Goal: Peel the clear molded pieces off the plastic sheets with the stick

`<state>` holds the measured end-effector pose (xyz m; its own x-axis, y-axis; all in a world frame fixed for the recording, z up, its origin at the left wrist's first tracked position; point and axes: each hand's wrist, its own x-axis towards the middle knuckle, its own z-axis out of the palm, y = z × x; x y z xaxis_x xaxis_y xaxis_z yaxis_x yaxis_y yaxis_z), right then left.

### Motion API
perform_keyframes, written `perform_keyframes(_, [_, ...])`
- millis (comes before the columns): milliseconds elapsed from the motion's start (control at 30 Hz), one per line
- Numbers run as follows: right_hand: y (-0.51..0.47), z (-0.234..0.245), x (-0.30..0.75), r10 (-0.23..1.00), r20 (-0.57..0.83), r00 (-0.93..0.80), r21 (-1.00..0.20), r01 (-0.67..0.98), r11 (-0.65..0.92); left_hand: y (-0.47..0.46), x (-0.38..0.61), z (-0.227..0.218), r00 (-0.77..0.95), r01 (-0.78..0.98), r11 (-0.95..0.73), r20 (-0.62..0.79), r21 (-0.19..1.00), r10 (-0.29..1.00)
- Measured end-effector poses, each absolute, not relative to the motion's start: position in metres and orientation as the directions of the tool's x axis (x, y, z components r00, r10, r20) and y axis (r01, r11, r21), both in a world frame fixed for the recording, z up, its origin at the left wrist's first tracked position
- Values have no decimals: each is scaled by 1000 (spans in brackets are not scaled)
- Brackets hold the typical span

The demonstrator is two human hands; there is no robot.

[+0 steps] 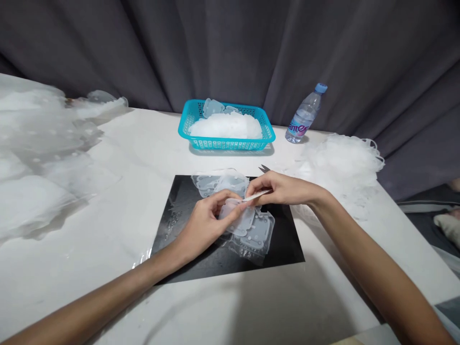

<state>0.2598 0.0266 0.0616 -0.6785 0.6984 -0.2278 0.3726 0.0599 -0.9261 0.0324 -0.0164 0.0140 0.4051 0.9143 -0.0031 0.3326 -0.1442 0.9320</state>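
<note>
My left hand is closed, thumb and fingers pinching a translucent plastic piece with rounded corners. My right hand meets it at the piece's upper edge. Between its thumb and fingers is a thin, pale, flat strip; whether it is a tool or part of the plastic I cannot tell. More translucent plastic pieces, marked with small round dots, lie below the hands on a black mat. Others overlap at the mat's back edge. Dark pointed tips, like scissors, show just behind my right hand.
A turquoise basket heaped with whitish translucent pieces stands at the back. Right of it is a water bottle with a blue cap. A large pile of clear plastic covers the left side; a tangled whitish heap lies at right.
</note>
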Motion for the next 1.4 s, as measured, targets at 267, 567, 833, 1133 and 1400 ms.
perform_keyframes(267, [21,38,242,854,-165,-494,-767,608,204,-31,24,5,606,391,-676,378,625,699])
perform_keyframes(567, [25,51,267,950,10,-311,-516,812,271,-27,19,10,447,320,-411,246,853,860])
perform_keyframes(833, [10,87,263,699,-35,-714,-848,391,357,-24,22,7,381,186,-289,202,939,902])
perform_keyframes(1133, [11,80,268,809,60,-585,-499,685,532,-9,2,14,597,506,-538,176,675,782])
perform_keyframes(1400, [18,75,276,853,19,-522,-439,762,477,-27,-3,15,597,668,-518,30,535,801])
